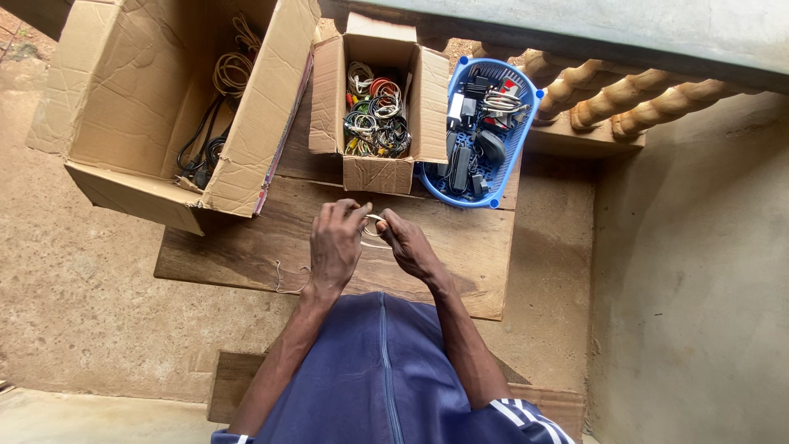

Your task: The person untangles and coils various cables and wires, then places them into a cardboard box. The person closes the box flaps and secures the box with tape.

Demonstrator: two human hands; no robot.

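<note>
Nearest to us, our left hand [335, 245] and right hand [408, 245] meet over the middle of a low wooden table [460, 247], both closed on a small coil of pale cable [374, 229] that hangs between them; the left fingers curl over one side of the loop and the right fingertips pinch the other. A loose thin strand of wire [288, 278] lies on the wood just left of our left wrist. Beyond the hands, a small cardboard box [377, 173] stands open on the table, packed with coiled cables of many colours. Touching it on the right is a blue plastic basket [526, 123] filled with dark chargers and adapters. To the left, a large cardboard box [131, 99] sits tilted, with a few black and beige cables gathered at its bottom.
</note>
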